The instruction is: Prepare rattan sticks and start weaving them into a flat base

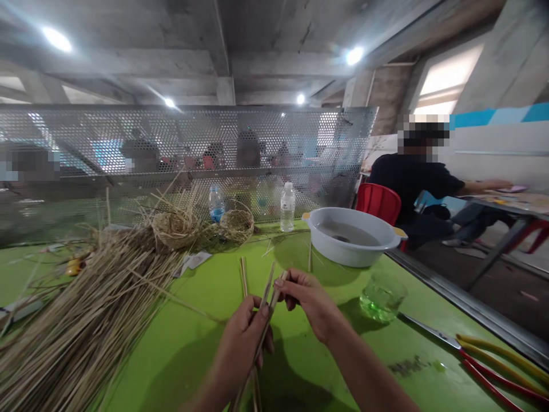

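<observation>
My left hand (249, 332) is closed around a few pale, flat plant strips (267, 286) that look like straw or split cane. They slant up and away from me over the green table. Thumb and fingers of my right hand (302, 292) pinch the upper end of one of these strips. Just behind my left hand, another pair of strips (243, 272) lies on the table, partly hidden by that hand. To the left spreads a big heap of long, dry strips (103, 303).
A white basin of water (355, 257) stands at back right, near a green-tinted glass (381, 300). Long scissors (454, 342) with red and yellow handles lie at right. Woven baskets (175, 232) and bottles (287, 209) line the back, before a perforated metal screen (193, 137). A person (412, 177) sits beyond.
</observation>
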A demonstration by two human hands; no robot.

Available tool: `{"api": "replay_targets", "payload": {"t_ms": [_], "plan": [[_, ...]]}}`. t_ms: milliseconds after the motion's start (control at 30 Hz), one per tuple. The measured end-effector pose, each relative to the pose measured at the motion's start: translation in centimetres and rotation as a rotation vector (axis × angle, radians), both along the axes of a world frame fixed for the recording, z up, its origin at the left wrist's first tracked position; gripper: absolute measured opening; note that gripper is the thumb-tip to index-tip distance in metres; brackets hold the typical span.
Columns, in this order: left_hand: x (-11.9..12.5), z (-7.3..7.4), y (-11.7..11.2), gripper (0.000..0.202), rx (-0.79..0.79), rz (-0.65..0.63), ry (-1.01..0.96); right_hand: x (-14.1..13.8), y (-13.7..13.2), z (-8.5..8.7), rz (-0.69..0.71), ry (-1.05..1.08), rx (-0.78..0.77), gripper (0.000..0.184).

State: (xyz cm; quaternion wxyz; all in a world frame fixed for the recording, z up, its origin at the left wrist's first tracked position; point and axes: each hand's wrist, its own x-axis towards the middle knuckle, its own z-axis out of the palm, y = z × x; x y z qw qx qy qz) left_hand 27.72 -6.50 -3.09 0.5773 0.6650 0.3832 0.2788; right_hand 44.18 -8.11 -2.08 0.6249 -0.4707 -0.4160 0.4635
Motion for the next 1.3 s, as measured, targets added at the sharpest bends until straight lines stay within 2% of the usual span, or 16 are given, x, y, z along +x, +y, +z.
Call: {"api": "replay_targets", "payload": {"t_ms": [167,533,933,1300], "plan": [[0.1,0.0,0.0,0.047,-0.02,0.015,-0.03,0.1,-0.1,0.0,0.025,-0.012,-0.013,0.034],[-0.1,0.4,-0.1,0.049,0.0,0.036,-0.059,-0.2,0.6,-1.6,0.123,-0.022,-0.042,0.037],[0.1,-0.5,0.1,0.049,-0.052,-0.053,-0.089,0.6,0.3,-0.1,-0.015,-0.006,0.015,0.028],[0.0,-0.6,0.0,0.049,-0.068,-0.07,-0.094,0.5,0.2,-0.1,0.002,0.034,0.025,0.026]]}}
